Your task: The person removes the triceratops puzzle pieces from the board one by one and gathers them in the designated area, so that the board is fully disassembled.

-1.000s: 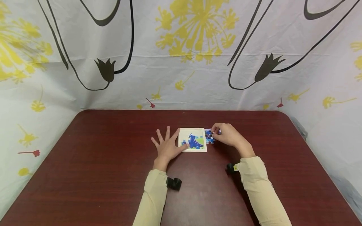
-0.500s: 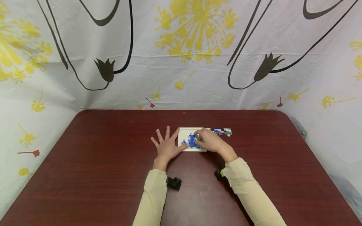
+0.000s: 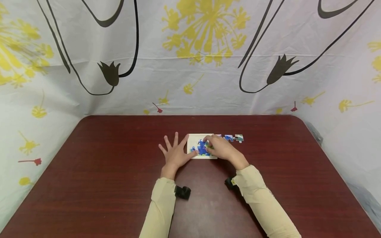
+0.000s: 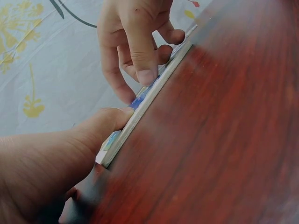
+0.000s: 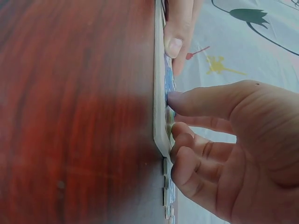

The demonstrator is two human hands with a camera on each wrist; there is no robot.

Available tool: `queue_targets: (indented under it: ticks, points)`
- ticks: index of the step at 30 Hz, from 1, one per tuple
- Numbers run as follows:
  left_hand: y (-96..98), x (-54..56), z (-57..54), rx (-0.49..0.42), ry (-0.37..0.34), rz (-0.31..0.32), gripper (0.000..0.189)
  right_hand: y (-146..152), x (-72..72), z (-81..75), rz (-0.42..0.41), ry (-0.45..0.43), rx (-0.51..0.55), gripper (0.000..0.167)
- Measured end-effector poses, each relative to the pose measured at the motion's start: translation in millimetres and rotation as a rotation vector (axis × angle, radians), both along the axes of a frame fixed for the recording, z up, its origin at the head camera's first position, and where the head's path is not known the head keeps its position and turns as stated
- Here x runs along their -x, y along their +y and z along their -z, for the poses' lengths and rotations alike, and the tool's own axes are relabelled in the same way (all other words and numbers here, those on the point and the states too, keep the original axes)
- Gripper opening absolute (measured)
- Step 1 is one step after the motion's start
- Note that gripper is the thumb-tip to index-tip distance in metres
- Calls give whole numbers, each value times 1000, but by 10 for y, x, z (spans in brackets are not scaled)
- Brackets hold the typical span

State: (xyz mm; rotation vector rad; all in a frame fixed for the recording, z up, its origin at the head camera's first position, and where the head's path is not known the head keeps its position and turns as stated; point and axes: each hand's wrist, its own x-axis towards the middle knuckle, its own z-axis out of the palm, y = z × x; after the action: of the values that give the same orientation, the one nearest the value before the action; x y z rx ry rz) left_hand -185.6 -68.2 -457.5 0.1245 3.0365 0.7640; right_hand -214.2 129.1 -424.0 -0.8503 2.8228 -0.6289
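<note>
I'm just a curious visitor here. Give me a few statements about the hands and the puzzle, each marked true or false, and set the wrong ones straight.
1. The left hand touches the puzzle board. True.
2. The left hand is clenched into a fist. False: its fingers are spread.
3. The right hand reaches over the board. True.
4. Nothing lies to the right of the board. False: loose puzzle pieces do.
5. Beige sleeves cover both forearms. True.

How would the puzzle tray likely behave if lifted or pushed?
The puzzle tray would likely stay stiff, judging by its straight edge in the wrist views. Low and flat, it probably won't roll. Its blue pieces might slide if it tilts, since its floor looks partly bare.
</note>
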Motion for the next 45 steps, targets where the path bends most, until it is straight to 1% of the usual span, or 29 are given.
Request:
queue_targets:
  ticks: [8, 13, 19, 21, 25, 30, 38, 41, 45]
  points:
    - [1, 11, -9, 6, -11, 0, 83, -3, -5, -24, 4, -1, 1, 30]
    - [0, 12, -11, 1, -11, -2, 83, -19, -17, -43, 8, 22, 23, 28]
    - [-7, 9, -15, 0, -19, -6, 83, -57, -24, -52, 27, 28, 54, 28]
    - [-8, 7, -16, -7, -10, -7, 83, -66, -24, -55, 32, 32, 61, 27]
    - [-11, 7, -17, -10, -2, -7, 83, -75, -25, -58, 35, 65, 63, 26]
    - [-9, 14, -11, 2, -15, -8, 83, -69, -28, -49, 31, 132, 47, 24]
    - [-1, 17, 2, 13, -15, -10, 83, -61, -27, -20, 53, 182, 11, 24]
    - [-1, 13, 4, 12, -10, -11, 83, -55, -28, -21, 53, 192, 8, 25]
    - [-1, 2, 1, 10, -12, -10, 83, -11, -25, -62, 69, 173, 28, 27]
